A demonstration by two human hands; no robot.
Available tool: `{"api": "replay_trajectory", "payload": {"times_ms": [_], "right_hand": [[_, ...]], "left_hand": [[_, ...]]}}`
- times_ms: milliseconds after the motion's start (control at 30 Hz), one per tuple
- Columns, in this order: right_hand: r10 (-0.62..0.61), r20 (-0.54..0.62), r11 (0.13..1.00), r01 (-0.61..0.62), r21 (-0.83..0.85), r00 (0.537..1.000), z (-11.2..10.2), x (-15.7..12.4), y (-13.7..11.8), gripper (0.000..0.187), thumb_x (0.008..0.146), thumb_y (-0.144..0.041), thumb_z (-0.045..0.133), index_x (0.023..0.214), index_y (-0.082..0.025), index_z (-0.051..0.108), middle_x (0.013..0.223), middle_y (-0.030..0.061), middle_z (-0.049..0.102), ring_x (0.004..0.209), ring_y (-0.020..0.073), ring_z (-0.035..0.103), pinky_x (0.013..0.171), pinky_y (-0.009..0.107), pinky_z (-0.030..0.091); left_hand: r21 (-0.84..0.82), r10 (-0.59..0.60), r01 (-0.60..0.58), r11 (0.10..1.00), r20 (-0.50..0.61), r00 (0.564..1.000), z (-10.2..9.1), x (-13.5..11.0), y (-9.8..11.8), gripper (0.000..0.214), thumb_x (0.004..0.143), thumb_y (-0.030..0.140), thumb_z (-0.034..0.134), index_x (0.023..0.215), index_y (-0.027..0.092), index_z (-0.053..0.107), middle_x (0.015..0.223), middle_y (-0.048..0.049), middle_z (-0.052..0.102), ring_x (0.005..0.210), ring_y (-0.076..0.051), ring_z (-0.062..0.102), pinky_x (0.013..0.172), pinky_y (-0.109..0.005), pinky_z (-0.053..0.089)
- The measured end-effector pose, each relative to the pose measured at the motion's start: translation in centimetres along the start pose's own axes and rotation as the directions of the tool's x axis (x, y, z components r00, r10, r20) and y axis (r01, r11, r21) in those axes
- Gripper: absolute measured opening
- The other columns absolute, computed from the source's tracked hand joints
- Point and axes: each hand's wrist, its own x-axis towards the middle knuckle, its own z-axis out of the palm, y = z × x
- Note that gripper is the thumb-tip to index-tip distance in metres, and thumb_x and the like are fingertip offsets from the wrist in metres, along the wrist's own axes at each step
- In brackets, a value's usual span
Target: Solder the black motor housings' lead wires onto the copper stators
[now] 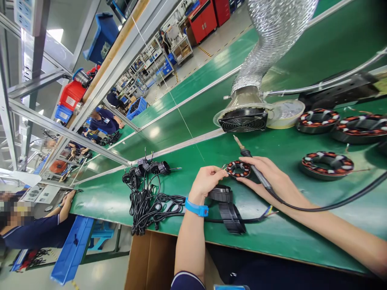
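A small ring-shaped motor stator (238, 169) with copper windings is held just above the green bench, between my two hands. My left hand (208, 180), with a blue strap on its wrist, is closed in a pinch at the stator's left edge, where a short wire end shows. My right hand (270, 177) holds a soldering iron (256, 172) against its palm, tip pointing up and away from the stator. Its fingers and thumb also steady the stator's right side. Beneath my left hand are black plastic rings (231, 217) with a cable ending in coloured wires (270, 211).
Larger stators (327, 165) stand at the right. A fume fan (243, 119) with a foil duct (272, 44) and a round dish (286, 113) sit behind. Bundled black cables (145, 209) lie to the left. A cardboard box (152, 257) is below the bench edge. Co-workers sit further left.
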Motion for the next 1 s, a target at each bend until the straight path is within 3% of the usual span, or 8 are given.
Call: {"api": "replay_trajectory", "payload": {"times_ms": [133, 267, 400, 533, 767, 1000], "right_hand": [[-0.055, -0.106, 0.998, 0.059, 0.037, 0.993, -1.4, 0.4, -2.1, 0.039, 0.102, -0.035, 0.068, 0.141, -0.031, 0.063, 0.123, 0.0074, 0.074, 0.105, 0.0256, 0.075, 0.094, 0.040, 0.062], [-0.184, -0.273, 0.983, 0.176, -0.052, 0.944, -3.0, 0.3, -4.0, 0.017, 0.101, -0.015, 0.064, 0.107, -0.029, 0.073, 0.091, 0.0005, 0.081, 0.076, 0.0178, 0.076, 0.076, 0.030, 0.061], [-0.235, -0.274, 0.972, 0.228, -0.058, 0.932, -3.6, -0.2, -4.6, 0.027, 0.100, -0.011, 0.057, 0.086, -0.028, 0.073, 0.073, -0.0023, 0.078, 0.060, 0.0164, 0.073, 0.066, 0.030, 0.061], [-0.261, -0.280, 0.963, 0.269, -0.011, 0.924, -3.4, -0.1, -5.0, 0.029, 0.097, -0.008, 0.057, 0.084, -0.027, 0.073, 0.067, -0.0043, 0.075, 0.054, 0.0141, 0.069, 0.062, 0.028, 0.060], [-0.325, -0.288, 0.945, 0.296, -0.140, 0.901, -3.4, -0.1, -4.8, 0.028, 0.100, -0.007, 0.052, 0.084, -0.023, 0.069, 0.064, -0.0054, 0.073, 0.053, 0.0106, 0.069, 0.062, 0.022, 0.058], [-0.272, -0.272, 0.956, 0.226, -0.188, 0.923, -3.6, -0.1, -5.0, 0.031, 0.102, -0.013, 0.050, 0.082, -0.023, 0.071, 0.059, -0.0062, 0.070, 0.055, 0.0105, 0.071, 0.061, 0.021, 0.055]], "left_hand": [[0.002, -0.007, 0.007, 1.000, -0.005, 1.000, 0.0, 0.0, 0.0, 0.039, 0.078, 0.051, 0.081, 0.077, 0.014, 0.069, 0.062, 0.0066, 0.046, 0.058, -0.007, 0.031, 0.060, -0.028, 0.020], [-0.016, -0.009, 0.009, 1.000, 0.002, 1.000, -0.1, 0.1, 0.0, 0.043, 0.074, 0.054, 0.083, 0.076, 0.014, 0.069, 0.062, 0.0061, 0.047, 0.059, -0.008, 0.033, 0.059, -0.027, 0.020], [-0.033, -0.006, 0.006, 0.999, 0.013, 1.000, -0.2, 0.3, -0.1, 0.040, 0.075, 0.052, 0.082, 0.077, 0.014, 0.069, 0.063, 0.0056, 0.049, 0.058, -0.007, 0.033, 0.058, -0.027, 0.020], [-0.047, 0.002, -0.001, 0.999, 0.020, 1.000, -0.3, 0.4, -0.4, 0.039, 0.075, 0.050, 0.082, 0.079, 0.013, 0.070, 0.063, 0.0060, 0.048, 0.056, -0.006, 0.031, 0.057, -0.027, 0.018], [-0.071, -0.001, 0.003, 0.997, 0.022, 1.000, -0.3, 0.4, -0.5, 0.040, 0.074, 0.051, 0.082, 0.080, 0.013, 0.071, 0.062, 0.0064, 0.047, 0.056, -0.006, 0.031, 0.057, -0.027, 0.018], [-0.089, 0.017, -0.015, 0.996, 0.031, 0.999, -0.3, 0.5, -0.6, 0.039, 0.073, 0.049, 0.082, 0.079, 0.012, 0.071, 0.064, 0.0056, 0.050, 0.057, -0.006, 0.032, 0.057, -0.027, 0.018]]}}
